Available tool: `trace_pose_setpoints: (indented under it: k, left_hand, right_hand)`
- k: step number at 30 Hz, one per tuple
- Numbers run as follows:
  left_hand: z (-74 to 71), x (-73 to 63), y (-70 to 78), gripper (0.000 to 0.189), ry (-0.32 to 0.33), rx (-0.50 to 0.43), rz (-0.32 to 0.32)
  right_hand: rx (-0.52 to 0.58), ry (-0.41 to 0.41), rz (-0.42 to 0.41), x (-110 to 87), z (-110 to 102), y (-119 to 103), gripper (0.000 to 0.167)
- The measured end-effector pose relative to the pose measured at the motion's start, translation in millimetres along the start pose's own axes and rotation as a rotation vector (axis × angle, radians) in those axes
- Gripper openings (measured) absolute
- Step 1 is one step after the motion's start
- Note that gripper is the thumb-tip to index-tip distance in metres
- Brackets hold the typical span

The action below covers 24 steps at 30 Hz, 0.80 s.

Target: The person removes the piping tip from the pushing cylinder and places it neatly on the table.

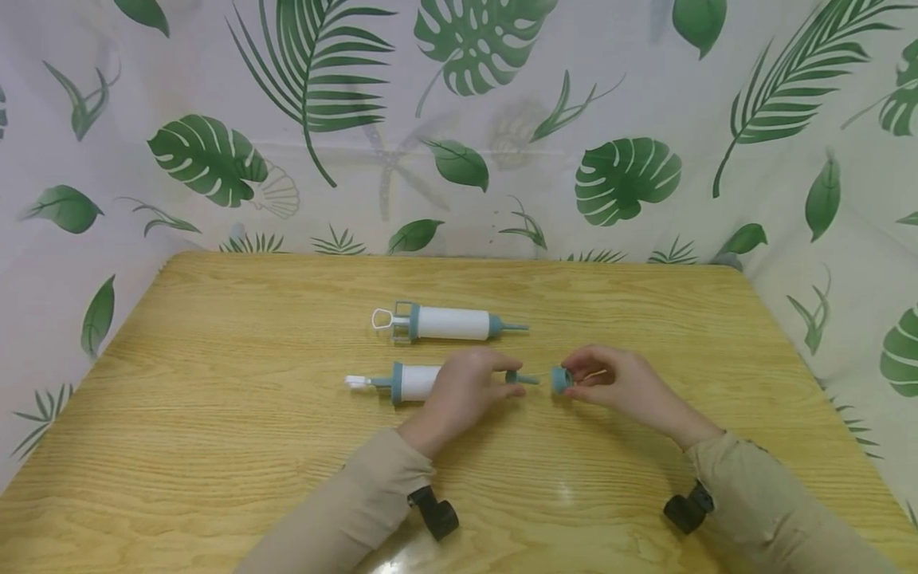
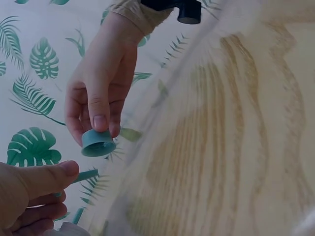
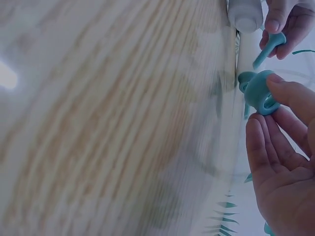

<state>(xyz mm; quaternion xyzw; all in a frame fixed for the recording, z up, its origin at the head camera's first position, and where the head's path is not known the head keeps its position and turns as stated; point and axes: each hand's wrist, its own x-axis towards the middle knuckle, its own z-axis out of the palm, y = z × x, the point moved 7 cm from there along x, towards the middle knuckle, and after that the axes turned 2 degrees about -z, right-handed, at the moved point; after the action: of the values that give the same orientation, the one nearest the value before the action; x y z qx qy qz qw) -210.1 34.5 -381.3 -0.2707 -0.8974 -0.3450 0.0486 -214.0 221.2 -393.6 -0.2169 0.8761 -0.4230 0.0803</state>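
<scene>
My left hand point(image 1: 466, 387) pinches a small teal nozzle point(image 1: 529, 379) with a thin tube pointing right. The nozzle's flared base and narrow tube show in the right wrist view. Facing it, my right hand point(image 1: 620, 381) holds a teal ring-shaped cap point(image 1: 562, 380) between thumb and fingertips; its hollow underside shows in the left wrist view point(image 2: 100, 147). The nozzle and cap are apart. Under and behind my left hand lies a white syringe-like tube point(image 1: 419, 383) with a teal collar and white handle; its right end is hidden in the head view.
Farther back lies a similar white syringe-like tube point(image 1: 453, 324), with a teal nozzle on its right end and a looped white handle on its left. The wooden table point(image 1: 215, 414) meets a leaf-patterned cloth point(image 1: 531, 191) at its back and sides.
</scene>
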Motion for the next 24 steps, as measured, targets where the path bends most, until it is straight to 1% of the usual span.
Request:
trace_pose_setpoints:
  k: [4,8,12,15,19,24]
  left_hand:
    - [4.0,0.2,3.4,0.031,0.007,0.149,0.056]
    - [5.5,-0.3,6.4,0.031,0.022,0.25,0.088]
    - [6.5,-1.0,8.0,0.03,0.009,0.301,0.103]
    - [8.2,-1.1,7.4,0.029,-0.008,0.317,0.103]
    - [10.7,-1.4,6.9,0.027,-0.01,0.348,0.108]
    - [14.0,-1.6,4.8,0.024,-0.027,0.402,0.089]
  right_hand:
    - [-0.012,0.0,-0.013,0.1,0,-1,0.031]
    - [-0.041,-0.002,-0.023,1.0,1,1,0.031]
    - [-0.073,-0.001,-0.037,2.3,2,2,0.032]
    - [-0.089,0.003,-0.04,3.0,3,2,0.031]
    - [-0.104,-0.006,-0.037,3.1,4,1,0.031]
    - [-0.111,-0.034,-0.036,3.2,5,2,0.03]
